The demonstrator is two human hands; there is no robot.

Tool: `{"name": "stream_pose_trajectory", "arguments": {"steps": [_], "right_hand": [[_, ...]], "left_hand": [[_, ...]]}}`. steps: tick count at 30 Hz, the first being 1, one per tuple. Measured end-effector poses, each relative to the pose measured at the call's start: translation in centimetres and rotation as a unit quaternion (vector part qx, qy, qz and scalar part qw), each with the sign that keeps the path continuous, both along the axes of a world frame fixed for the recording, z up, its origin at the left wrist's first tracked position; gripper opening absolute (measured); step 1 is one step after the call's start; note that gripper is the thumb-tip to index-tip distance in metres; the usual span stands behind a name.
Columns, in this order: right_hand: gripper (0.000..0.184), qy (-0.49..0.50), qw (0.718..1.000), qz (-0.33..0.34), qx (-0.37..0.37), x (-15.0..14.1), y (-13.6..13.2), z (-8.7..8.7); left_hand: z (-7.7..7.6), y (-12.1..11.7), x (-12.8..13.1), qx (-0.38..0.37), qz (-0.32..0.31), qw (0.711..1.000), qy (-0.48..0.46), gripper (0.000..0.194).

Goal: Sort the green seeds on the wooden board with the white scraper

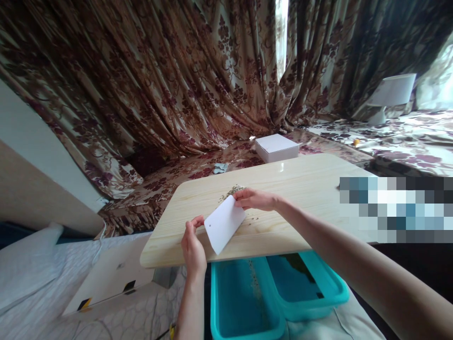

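A thin white card (pixel 223 225) with a small hole near its left corner is tilted above the near part of the pale wooden tabletop (pixel 297 189). My right hand (pixel 253 199) pinches its upper right corner, thumb on the face. At the left corner, the curled fingers of my left hand (pixel 194 248) meet the card's edge; how firmly they grip is hard to see. Just beyond the card lies a small heap of greenish-brown seed-like bits (pixel 234 190), partly hidden by the card and right hand. A few loose bits (pixel 254 218) are scattered right of the card.
Below the table's near edge sits a turquoise tub (pixel 283 314) with two compartments; small bits cling inside the left one, dark material lies in the right. A white box (pixel 278 147) and a folded cloth (pixel 221 168) are behind the table. A flat carton (pixel 109 269) lies left.
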State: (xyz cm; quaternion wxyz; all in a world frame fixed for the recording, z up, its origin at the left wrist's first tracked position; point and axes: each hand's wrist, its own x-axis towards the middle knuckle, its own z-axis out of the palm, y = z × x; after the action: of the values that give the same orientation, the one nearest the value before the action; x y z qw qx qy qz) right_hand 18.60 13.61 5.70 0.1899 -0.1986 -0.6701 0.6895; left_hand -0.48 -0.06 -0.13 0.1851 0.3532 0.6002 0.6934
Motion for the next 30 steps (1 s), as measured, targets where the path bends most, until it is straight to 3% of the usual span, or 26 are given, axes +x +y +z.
{"name": "stream_pose_trajectory", "arguments": {"steps": [8,19,30], "right_hand": [[0.011,-0.04,0.999,-0.007,0.022,-1.4,-0.1,-0.4],[0.02,-0.048,0.998,0.002,0.037,2.2,1.2,-0.5],[0.02,-0.104,0.994,0.025,0.03,5.3,0.8,0.8]], "left_hand": [[-0.1,0.0,0.0,-0.011,0.003,1.0,-0.004,0.065],[0.1,-0.2,0.0,0.005,-0.002,0.999,0.045,0.06],[-0.1,-0.1,-0.2,0.002,-0.009,0.998,0.061,0.06]]}}
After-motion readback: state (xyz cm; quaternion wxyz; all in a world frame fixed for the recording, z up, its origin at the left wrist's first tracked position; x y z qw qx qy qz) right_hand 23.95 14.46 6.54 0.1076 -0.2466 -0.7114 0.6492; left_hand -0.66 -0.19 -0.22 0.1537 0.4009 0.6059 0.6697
